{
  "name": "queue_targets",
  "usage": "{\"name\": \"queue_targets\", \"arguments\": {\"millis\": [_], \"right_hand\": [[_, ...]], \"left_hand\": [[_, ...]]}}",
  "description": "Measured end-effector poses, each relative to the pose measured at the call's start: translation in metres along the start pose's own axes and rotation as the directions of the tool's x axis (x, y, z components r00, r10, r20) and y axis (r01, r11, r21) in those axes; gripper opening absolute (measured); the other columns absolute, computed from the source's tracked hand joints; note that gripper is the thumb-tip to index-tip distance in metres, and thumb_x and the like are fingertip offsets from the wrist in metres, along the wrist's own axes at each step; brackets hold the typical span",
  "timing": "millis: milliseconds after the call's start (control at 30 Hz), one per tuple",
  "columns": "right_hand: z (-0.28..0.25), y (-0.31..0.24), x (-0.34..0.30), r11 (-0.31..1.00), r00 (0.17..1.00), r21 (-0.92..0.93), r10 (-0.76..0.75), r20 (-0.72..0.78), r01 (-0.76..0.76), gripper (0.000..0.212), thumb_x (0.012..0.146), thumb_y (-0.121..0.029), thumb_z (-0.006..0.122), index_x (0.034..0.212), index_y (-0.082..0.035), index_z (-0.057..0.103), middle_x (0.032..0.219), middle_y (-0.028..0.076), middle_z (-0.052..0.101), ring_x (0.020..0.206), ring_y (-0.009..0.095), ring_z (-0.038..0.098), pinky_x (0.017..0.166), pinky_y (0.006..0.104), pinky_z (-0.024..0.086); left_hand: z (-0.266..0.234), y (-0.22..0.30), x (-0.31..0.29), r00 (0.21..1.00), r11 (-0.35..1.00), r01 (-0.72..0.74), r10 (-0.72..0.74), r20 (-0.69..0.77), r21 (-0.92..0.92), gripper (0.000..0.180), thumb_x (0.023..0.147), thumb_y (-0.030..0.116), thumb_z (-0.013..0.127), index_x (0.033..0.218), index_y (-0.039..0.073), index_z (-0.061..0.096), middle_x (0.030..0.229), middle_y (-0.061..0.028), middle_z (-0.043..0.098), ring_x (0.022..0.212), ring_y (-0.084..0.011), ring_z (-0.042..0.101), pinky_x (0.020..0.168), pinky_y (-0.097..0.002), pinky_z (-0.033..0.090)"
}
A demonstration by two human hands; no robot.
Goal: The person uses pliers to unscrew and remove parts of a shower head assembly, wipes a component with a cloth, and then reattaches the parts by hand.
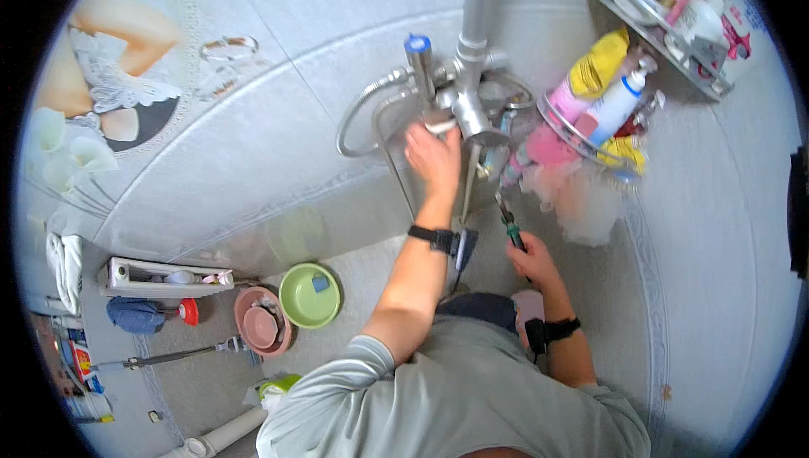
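My left hand (434, 159) is raised to the chrome shower mixer (472, 112) on the wall. Its fingers curl at the underside of the fixture, beside a small whitish piece (440, 128) whose kind I cannot make out. What lies inside that grip is mostly hidden by the fingers. Just above stands a chrome cylinder with a blue cap (417, 45). Flexible metal hoses (345, 133) loop around the mixer. Lower and to the right, my right hand (535, 260) is closed around pliers (510, 220) with green and black handles, their jaws pointing up toward the mixer, apart from it.
To the right, a wire corner rack (581, 133) holds bottles and a yellow cloth, with mesh bath puffs (581, 205) hanging below. Above it is a loaded corner shelf (657, 28). At left stand a green basin (309, 295), pink basins (261, 323), a plunger (187, 312) and a white pipe (223, 434).
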State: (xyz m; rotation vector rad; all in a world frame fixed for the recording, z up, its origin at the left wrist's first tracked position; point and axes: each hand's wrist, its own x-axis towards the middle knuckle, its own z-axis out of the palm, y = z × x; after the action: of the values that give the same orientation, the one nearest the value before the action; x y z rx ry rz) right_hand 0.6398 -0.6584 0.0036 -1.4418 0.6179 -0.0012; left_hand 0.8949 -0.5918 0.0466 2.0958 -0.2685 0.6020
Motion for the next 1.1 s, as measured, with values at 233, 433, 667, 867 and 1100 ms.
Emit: {"name": "queue_targets", "arguments": {"millis": [233, 433, 667, 867, 1100], "right_hand": [[0.021, 0.025, 0.013, 0.938, 0.941, -0.168, -0.322, -0.109, 0.302, 0.035, 0.084, -0.019, 0.061, 0.115, -0.005, 0.053, 0.077, 0.0, 0.055, 0.069, 0.011, 0.05, 0.063, 0.0278, 0.043], [0.064, -0.009, 0.071, 0.896, 0.953, -0.342, -0.302, 0.001, 0.284, 0.054, 0.081, -0.02, 0.064, 0.132, -0.014, 0.048, 0.085, 0.008, 0.062, 0.078, 0.019, 0.06, 0.075, 0.0324, 0.048], [0.103, -0.029, 0.137, 0.805, 0.973, -0.553, -0.225, 0.052, 0.215, 0.048, 0.079, -0.03, 0.069, 0.118, -0.006, 0.054, 0.091, 0.01, 0.063, 0.08, 0.024, 0.059, 0.075, 0.0357, 0.048], [0.119, 0.011, 0.169, 0.819, 0.897, -0.399, -0.441, 0.02, 0.412, 0.045, 0.083, -0.025, 0.066, 0.123, -0.009, 0.053, 0.115, 0.012, 0.061, 0.106, 0.026, 0.059, 0.091, 0.0354, 0.047], [0.136, -0.006, 0.145, 0.712, 0.864, -0.592, -0.501, -0.053, 0.376, 0.023, 0.083, -0.022, 0.058, 0.1, -0.007, 0.061, 0.089, 0.018, 0.066, 0.087, 0.039, 0.062, 0.07, 0.0431, 0.049]], "left_hand": [[-0.024, -0.024, 0.015, 0.974, 0.96, -0.116, 0.16, 0.162, -0.256, 0.04, 0.064, 0.022, 0.073, 0.088, -0.002, 0.054, 0.088, -0.0211, 0.055, 0.085, -0.0391, 0.054, 0.077, -0.0461, 0.044], [-0.038, -0.044, 0.016, 0.905, 0.825, 0.194, 0.059, 0.422, -0.531, 0.026, 0.071, 0.008, 0.074, 0.09, 0.003, 0.057, 0.084, -0.0034, 0.062, 0.076, -0.0127, 0.058, 0.07, -0.0269, 0.047], [-0.054, -0.048, 0.011, 0.754, 0.858, 0.165, 0.208, 0.623, -0.486, 0.024, 0.072, 0.004, 0.074, 0.089, 0.005, 0.057, 0.079, 0.0025, 0.062, 0.071, -0.0054, 0.055, 0.062, -0.0226, 0.047], [-0.068, -0.052, 0.013, 0.598, 0.868, 0.214, 0.246, 0.763, -0.448, 0.028, 0.07, 0.005, 0.076, 0.091, 0.006, 0.058, 0.081, 0.003, 0.062, 0.074, -0.007, 0.056, 0.066, -0.0238, 0.048], [-0.06, -0.026, -0.042, 0.978, 0.909, 0.173, -0.113, 0.176, -0.378, 0.033, 0.071, 0.009, 0.075, 0.097, 0.002, 0.055, 0.085, -0.0074, 0.063, 0.078, -0.0163, 0.059, 0.071, -0.0297, 0.048]]}}
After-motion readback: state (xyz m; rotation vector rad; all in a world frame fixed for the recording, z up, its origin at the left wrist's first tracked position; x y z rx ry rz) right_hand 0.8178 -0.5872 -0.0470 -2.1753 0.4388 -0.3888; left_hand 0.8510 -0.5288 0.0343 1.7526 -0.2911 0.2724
